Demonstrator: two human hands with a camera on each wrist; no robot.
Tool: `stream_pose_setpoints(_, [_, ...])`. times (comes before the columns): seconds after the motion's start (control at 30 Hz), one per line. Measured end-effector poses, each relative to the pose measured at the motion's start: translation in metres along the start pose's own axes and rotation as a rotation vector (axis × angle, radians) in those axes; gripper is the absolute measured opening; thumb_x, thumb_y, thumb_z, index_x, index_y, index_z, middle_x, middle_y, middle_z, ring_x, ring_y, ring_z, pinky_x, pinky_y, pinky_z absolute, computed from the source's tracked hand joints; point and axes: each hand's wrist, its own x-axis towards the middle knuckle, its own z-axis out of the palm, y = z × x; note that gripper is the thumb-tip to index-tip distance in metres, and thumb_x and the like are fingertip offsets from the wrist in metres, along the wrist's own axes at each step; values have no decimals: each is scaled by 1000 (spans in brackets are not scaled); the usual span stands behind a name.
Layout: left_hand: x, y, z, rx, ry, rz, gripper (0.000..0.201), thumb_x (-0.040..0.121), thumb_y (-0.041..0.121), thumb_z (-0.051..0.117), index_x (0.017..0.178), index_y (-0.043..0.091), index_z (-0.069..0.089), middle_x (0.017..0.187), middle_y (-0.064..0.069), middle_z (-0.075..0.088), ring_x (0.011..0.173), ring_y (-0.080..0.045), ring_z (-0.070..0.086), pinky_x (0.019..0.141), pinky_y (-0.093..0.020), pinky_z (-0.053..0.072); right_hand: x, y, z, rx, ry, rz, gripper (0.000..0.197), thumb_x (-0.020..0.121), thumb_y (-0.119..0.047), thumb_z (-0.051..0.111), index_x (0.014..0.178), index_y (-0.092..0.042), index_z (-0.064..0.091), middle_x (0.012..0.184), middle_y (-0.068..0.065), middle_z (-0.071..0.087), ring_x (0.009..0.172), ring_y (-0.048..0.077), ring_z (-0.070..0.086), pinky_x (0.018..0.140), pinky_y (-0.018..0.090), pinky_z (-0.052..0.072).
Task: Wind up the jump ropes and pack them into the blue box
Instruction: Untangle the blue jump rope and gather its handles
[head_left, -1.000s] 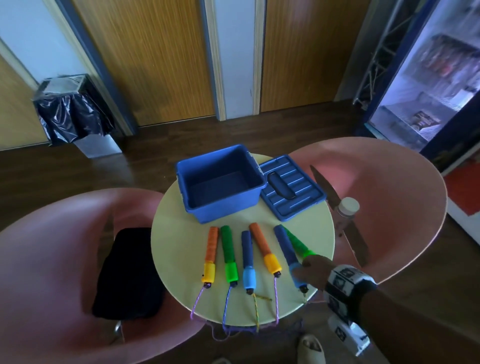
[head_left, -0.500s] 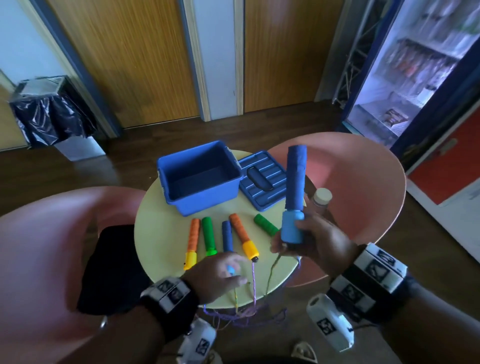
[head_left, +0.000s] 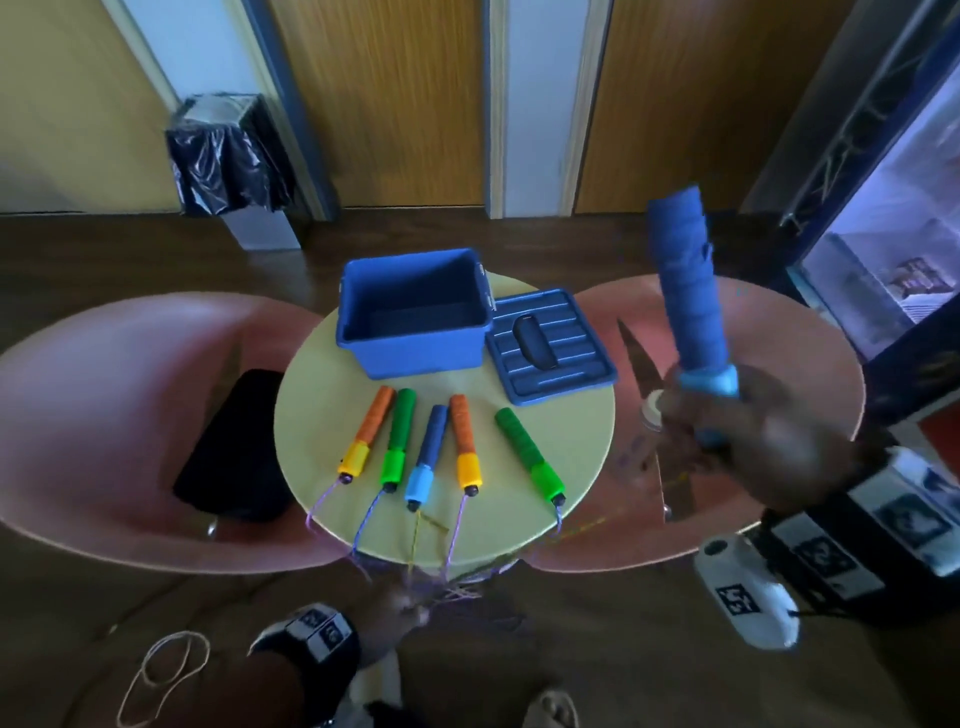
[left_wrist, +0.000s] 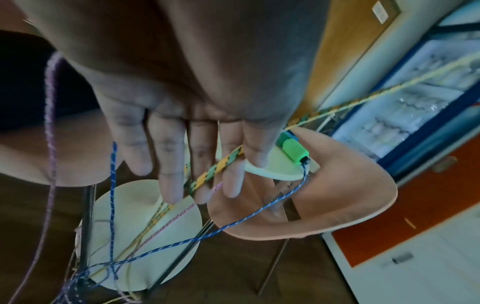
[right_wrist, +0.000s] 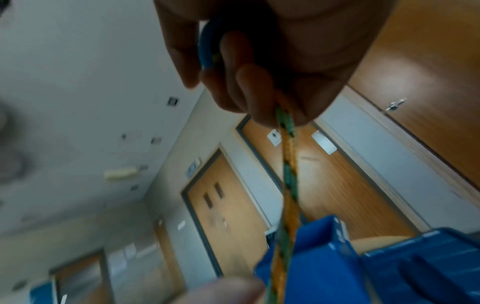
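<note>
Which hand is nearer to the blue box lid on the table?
Right. The right hand is raised just right of the lid, holding a blue handle; the left hand is below the table edge, among the ropes.

You had the box (head_left: 413, 317) at the back of the table (head_left: 582, 441), lid (head_left: 553, 345) right beside it on the right, five handles (head_left: 434, 449) lined up in front, ropes (head_left: 363, 525) hanging off the near edge.

Right hand (head_left: 748, 436) raised, fingers curled round a blue foam-wrapped jump-rope handle (head_left: 688, 291); left hand (left_wrist: 182, 123) held low, straight fingers threading a yellow-green braided cord (left_wrist: 215, 172).
</note>
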Motion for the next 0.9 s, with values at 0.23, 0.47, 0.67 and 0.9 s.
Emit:
stream_pose_setpoints(0.23, [-44, 65, -35, -74, 224, 114, 33, 96, 44, 48, 75, 21, 61, 63, 17, 64, 65, 11, 59, 61, -9, 39, -3, 61, 53, -221, -387, 163, 28, 64, -15, 76, 89, -14, 63, 62, -9, 59, 53, 2, 53, 58, 24, 43])
stream_pose_setpoints(0.47, [-60, 93, -72, -153, 430, 185, 54, 77, 63, 40, 93, 18, 65, 85, 7, 64, 71, -6, 53, 62, -20, 36, 6, 71, 95, -491, -726, 284, 25, 61, -38, 78, 85, -31, 76, 80, 5, 71, 77, 27, 66, 72, 33, 53])
stream_pose_setpoints(0.67, [-51, 42, -29, -228, 337, 28, 23, 88, 41, 64, 73, 23, 61, 60, 10, 57, 54, 7, 51, 61, -17, 41, 11, 40, 64, 217, -568, 40, 42, 51, -36, 84, 85, -12, 78, 74, 9, 67, 51, 17, 52, 49, 26, 38])
stream_pose_setpoints(0.9, [-48, 21, 1, -335, 302, -127, 38, 92, 47, 49, 70, 20, 64, 58, 5, 63, 56, -2, 59, 74, -38, 53, 12, 34, 30, 409, -303, -37, 71, 39, -41, 90, 97, -5, 74, 93, 14, 69, 65, 20, 58, 51, 27, 40])
